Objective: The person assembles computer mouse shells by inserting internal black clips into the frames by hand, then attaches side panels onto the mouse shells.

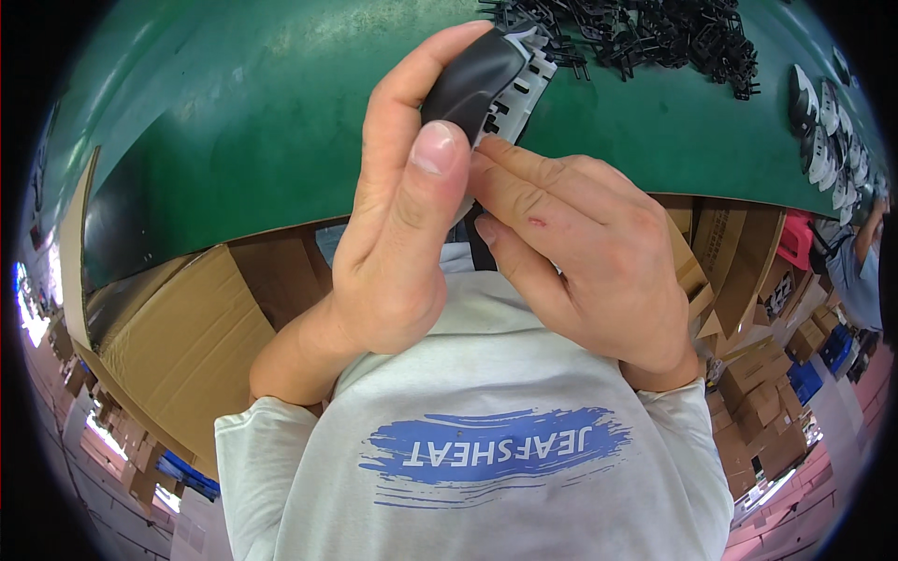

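A curved plastic housing [475,79], glossy black outside with a white slotted inner piece [520,98] along its right side, is held up over the table's near edge. My left hand [398,210] is closed around it, thumb on the near end and fingers behind the black side. From the right, my right hand [589,243] presses its fingertips together against the housing's lower end, beside my left thumb. Whether a small part lies under those fingertips is hidden.
Black pronged plastic parts [655,37] are heaped on the green table [262,122] at the back. Several white-and-black housings [823,140] lie at the far right. Open cardboard boxes [187,346] stand below the table edge on both sides. Another person [856,266] is at the right rim.
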`<state>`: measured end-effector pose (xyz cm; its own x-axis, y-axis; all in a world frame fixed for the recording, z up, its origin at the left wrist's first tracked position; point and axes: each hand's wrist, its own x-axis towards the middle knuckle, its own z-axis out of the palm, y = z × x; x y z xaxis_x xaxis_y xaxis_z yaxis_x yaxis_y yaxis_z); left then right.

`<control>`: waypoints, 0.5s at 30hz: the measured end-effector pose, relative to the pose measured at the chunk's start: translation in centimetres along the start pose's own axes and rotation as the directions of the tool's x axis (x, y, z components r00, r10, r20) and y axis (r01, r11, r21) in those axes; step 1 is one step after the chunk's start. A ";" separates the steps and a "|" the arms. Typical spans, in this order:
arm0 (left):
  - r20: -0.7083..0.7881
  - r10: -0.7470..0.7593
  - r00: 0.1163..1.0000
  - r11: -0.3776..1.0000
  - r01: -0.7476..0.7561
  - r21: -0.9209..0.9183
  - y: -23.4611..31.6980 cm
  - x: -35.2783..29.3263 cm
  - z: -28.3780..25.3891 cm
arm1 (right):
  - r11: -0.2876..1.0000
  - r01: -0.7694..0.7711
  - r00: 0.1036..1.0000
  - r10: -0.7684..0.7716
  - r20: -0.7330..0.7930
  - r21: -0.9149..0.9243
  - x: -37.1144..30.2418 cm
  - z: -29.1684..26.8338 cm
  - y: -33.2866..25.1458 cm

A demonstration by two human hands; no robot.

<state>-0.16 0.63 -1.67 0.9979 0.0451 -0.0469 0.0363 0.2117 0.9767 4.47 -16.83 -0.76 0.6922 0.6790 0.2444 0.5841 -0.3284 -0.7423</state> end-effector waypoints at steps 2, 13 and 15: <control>-0.001 -0.025 1.000 0.995 0.025 -0.098 -0.4 -0.4 -0.2 | 1.000 -0.010 1.000 0.010 0.011 0.013 0.1 0.2 -0.1; -0.151 -0.092 0.984 0.958 0.046 -0.283 -0.8 -0.9 0.6 | 1.000 0.018 0.994 -0.018 0.105 -0.003 0.9 0.0 0.3; -0.119 -0.052 0.992 0.966 0.020 -0.257 -0.1 -0.5 0.0 | 0.998 0.064 0.992 -0.062 0.108 -0.018 1.5 0.2 0.9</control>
<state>-0.68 0.60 -1.78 0.9812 0.1496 -0.1222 0.0411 0.4562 0.8889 5.94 -15.97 -1.14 0.6047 0.7652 0.2211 0.6351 -0.2956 -0.7137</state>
